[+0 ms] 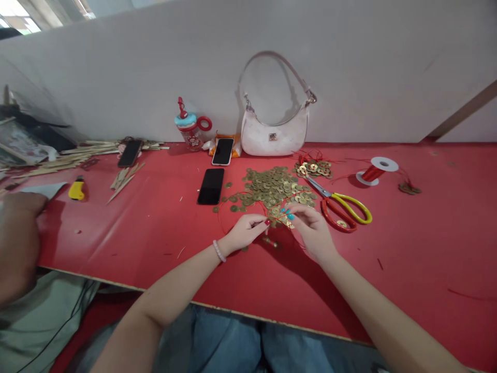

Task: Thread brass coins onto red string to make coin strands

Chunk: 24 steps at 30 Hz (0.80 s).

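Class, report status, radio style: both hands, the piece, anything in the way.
Left hand and right hand pinch the strung coins. Coin pile just behind them. Scissors lie beside right hand, apart.

Both bare forearms reach in over the near edge of the table (pixel 388 248) and converge near its middle. The left hand (pixel 244 232) pinches thumb against forefinger, palm turned inward. The right hand (pixel 311 231) curls palm-down, its fingertips (pixel 289 216) bunched and almost touching the left's.
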Motion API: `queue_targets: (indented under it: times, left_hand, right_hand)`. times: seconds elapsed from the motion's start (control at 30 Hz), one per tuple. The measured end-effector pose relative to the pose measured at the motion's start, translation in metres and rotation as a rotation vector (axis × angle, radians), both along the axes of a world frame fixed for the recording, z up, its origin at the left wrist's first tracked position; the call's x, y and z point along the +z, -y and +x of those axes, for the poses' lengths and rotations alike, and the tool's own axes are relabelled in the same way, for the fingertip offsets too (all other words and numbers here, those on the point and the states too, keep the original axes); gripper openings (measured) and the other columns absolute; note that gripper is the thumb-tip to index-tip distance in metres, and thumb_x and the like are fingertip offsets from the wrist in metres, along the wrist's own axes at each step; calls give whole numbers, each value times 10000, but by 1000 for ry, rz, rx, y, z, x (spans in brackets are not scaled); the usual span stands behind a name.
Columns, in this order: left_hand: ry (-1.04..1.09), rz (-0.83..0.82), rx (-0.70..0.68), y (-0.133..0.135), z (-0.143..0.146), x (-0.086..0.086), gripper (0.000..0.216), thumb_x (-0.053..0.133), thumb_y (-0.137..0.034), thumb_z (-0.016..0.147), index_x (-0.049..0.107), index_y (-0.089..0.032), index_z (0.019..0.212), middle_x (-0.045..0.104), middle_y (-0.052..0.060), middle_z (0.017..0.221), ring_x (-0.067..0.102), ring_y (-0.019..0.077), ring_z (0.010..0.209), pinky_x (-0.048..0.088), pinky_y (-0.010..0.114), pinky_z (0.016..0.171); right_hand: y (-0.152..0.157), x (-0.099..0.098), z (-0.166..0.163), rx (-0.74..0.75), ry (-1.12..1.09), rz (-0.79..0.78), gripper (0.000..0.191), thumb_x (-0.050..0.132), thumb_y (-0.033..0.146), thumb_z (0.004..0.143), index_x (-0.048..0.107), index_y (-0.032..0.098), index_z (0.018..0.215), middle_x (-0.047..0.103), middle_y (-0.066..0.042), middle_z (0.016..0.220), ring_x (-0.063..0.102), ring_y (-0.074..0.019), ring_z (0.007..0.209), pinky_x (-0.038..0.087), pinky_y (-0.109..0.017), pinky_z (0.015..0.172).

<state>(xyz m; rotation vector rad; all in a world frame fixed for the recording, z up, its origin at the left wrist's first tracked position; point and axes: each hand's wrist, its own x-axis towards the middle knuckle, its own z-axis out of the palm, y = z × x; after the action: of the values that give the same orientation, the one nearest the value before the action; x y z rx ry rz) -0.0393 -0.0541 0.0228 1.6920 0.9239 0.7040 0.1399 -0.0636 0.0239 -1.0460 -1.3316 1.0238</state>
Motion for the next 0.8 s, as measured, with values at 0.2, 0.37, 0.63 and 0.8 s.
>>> queue_targets:
  times: [0.2, 0.37, 0.63, 0.8]
  left_hand:
    - [13, 261, 37, -4, -1, -7, 290, 415, -318, 852, 619, -117, 896, 616, 92, 883, 561, 151, 810, 436, 268, 738]
    - [52, 395, 89, -8, -1, 6, 288, 409, -306, 861, 589, -183, 1050, 563, 103, 1124, 510, 193, 1059, 404, 355, 916]
    - [351, 313, -265, -5, 36, 97, 374, 456, -334, 847, 493, -186, 1189, 566, 107, 1137, 542, 196, 1027, 431, 326, 881]
    - [194, 187, -380, -8, 41, 127, 289, 441, -350, 850, 612, -132, 930, 586, 29, 684, 543, 99, 613, 437, 224, 597]
  right_hand:
    - [-4, 13, 6, -42, -124, 0, 106, 603, 338, 735, 570, 243, 770, 633, -22, 790, 587, -152, 749, 466, -301, 698]
    - [-9, 54, 4, -7, -217, 139, 108, 630, 334, 722, 570, 251, 757, 631, 12, 738, 591, -133, 683, 477, -285, 631]
    - [-4, 150, -9, 8, -222, 451, 68, 628, 180, 732, 613, 246, 736, 618, 22, 747, 599, -127, 758, 482, -302, 740]
    - [4, 168, 9, -116, -485, 513, 108, 605, 155, 743, 630, 260, 735, 559, 45, 696, 588, -97, 735, 459, -334, 808]
